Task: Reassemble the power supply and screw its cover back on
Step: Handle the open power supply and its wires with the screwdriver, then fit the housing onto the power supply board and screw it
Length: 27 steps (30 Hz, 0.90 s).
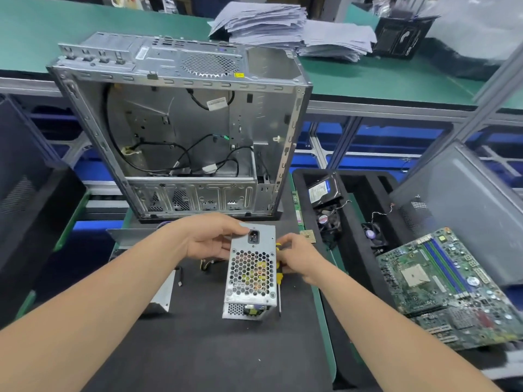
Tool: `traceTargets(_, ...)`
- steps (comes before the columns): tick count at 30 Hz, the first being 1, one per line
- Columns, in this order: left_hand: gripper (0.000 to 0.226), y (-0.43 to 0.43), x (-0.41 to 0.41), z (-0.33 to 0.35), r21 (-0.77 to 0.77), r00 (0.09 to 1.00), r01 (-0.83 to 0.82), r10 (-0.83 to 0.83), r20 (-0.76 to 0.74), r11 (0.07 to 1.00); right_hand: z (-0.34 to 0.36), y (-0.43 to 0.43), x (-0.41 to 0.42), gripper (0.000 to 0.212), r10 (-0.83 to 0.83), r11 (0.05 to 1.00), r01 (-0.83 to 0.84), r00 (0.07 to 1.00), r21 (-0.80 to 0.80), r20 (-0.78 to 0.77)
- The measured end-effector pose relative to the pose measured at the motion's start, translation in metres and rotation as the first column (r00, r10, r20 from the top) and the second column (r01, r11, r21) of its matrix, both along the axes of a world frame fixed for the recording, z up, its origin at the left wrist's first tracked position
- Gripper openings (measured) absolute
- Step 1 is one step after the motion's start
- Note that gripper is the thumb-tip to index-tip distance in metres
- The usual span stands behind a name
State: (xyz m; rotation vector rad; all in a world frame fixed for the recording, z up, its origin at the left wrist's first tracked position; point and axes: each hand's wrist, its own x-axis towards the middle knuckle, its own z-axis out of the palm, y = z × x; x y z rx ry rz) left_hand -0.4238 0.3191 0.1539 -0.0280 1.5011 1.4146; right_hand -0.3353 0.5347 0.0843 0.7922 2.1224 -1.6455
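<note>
A metal plate (165, 292) lies at the left of the dark surface (198, 343). The left grip (210, 239) clasps the top of the power supply (252, 275), which stands on end just before the open case (181, 123). Beside it, the right grip (300, 257) grasps a yellow-black screwdriver (279, 275). A motherboard (441, 287) lies far right.

No legible text on blurred case label (142, 53) or hard-drive sticker (321, 191)

A green-topped workbench (396, 80) on grey metal framing (368, 110) runs behind, blue bins (396, 134) beneath it
</note>
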Motion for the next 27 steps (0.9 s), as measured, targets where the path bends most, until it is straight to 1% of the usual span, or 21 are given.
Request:
traceTargets(1, 0.024, -0.001, -0.001, 0.001, -0.012, 1.0, 0.007, -0.007, -0.006, 1.0, -0.005, -0.002, 0.002, 0.026, -0.007, 0.999, 0.007, 1.0, 0.033, -0.002)
traceTargets(3, 0.016, -0.002, -0.002, 0.003, -0.045, 1.0, 0.012, -0.013, -0.023, 0.999, -0.013, -0.002, 0.006, 0.022, -0.019, 0.993, 0.022, 1.0, 0.116, -0.025)
traceTargets(4, 0.02, -0.002, -0.002, 0.004, -0.072, 0.999, 0.02, -0.024, -0.047, 0.997, -0.015, -0.002, 0.007, 0.021, -0.032, 0.987, 0.038, 0.999, 0.159, -0.042)
traceTargets(6, 0.026, -0.002, -0.004, 0.006, -0.145, 0.99, 0.029, -0.049, -0.132, 0.989, -0.016, -0.002, 0.009, 0.022, -0.021, 0.961, 0.039, 0.997, 0.275, -0.068)
traceTargets(8, 0.025, 0.001, -0.004, 0.01, -0.206, 0.959, -0.016, -0.043, -0.279, 0.978, -0.014, -0.002, 0.012, 0.028, 0.012, 0.929, 0.017, 0.997, 0.369, -0.077)
traceTargets(9, 0.022, 0.003, -0.004, 0.012, -0.237, 0.921, -0.069, -0.029, -0.388, 0.969, -0.014, -0.002, 0.014, 0.031, 0.01, 0.928, 0.023, 0.996, 0.371, -0.087)
traceTargets(10, 0.017, 0.006, -0.003, 0.015, -0.263, 0.855, -0.136, -0.021, -0.519, 0.955, -0.015, -0.002, 0.015, 0.033, 0.002, 0.934, 0.033, 0.995, 0.357, -0.097)
traceTargets(12, 0.012, 0.013, -0.001, 0.021, -0.264, 0.658, -0.248, -0.037, -0.752, 0.932, -0.016, -0.001, 0.018, 0.037, 0.004, 0.933, 0.035, 0.994, 0.357, -0.106)
traceTargets(14, 0.015, 0.024, 0.005, 0.03, -0.243, 0.483, -0.251, -0.096, -0.87, 0.937, -0.014, 0.004, 0.021, 0.04, 0.035, 0.924, 0.011, 0.993, 0.383, -0.113)
traceTargets(16, 0.017, 0.042, 0.013, 0.041, -0.235, 0.372, -0.194, -0.15, -0.916, 0.952, -0.009, 0.015, 0.024, 0.04, 0.052, 0.921, 0.002, 0.99, 0.39, -0.128)
traceTargets(17, 0.017, 0.054, 0.019, 0.047, -0.235, 0.335, -0.158, -0.172, -0.926, 0.959, -0.006, 0.023, 0.026, 0.037, 0.054, 0.918, 0.003, 0.99, 0.395, -0.133)
traceTargets(19, 0.014, 0.08, 0.032, 0.056, -0.263, 0.29, -0.079, -0.23, -0.929, 0.962, 0.0, 0.045, 0.03, 0.028, 0.051, 0.909, 0.008, 0.99, 0.416, -0.131)
traceTargets(21, 0.011, 0.109, 0.047, 0.059, -0.322, 0.263, 0.001, -0.311, -0.913, 0.947, 0.006, 0.073, 0.038, 0.02, 0.039, 0.908, 0.015, 0.992, 0.419, -0.12)
traceTargets(23, 0.01, 0.139, 0.063, 0.056, -0.383, 0.259, 0.072, -0.388, -0.884, 0.921, 0.01, 0.102, 0.049, 0.015, 0.035, 0.909, 0.007, 0.995, 0.418, -0.091)
traceTargets(25, 0.01, 0.17, 0.078, 0.045, -0.447, 0.263, 0.137, -0.468, -0.844, 0.884, 0.01, 0.128, 0.064, 0.01, 0.07, 0.893, -0.042, 0.996, 0.448, -0.046)
traceTargets(27, 0.013, 0.197, 0.093, 0.027, -0.509, 0.259, 0.195, -0.545, -0.798, 0.838, 0.008, 0.149, 0.08, 0.01, 0.127, 0.874, -0.113, 0.992, 0.472, 0.001)
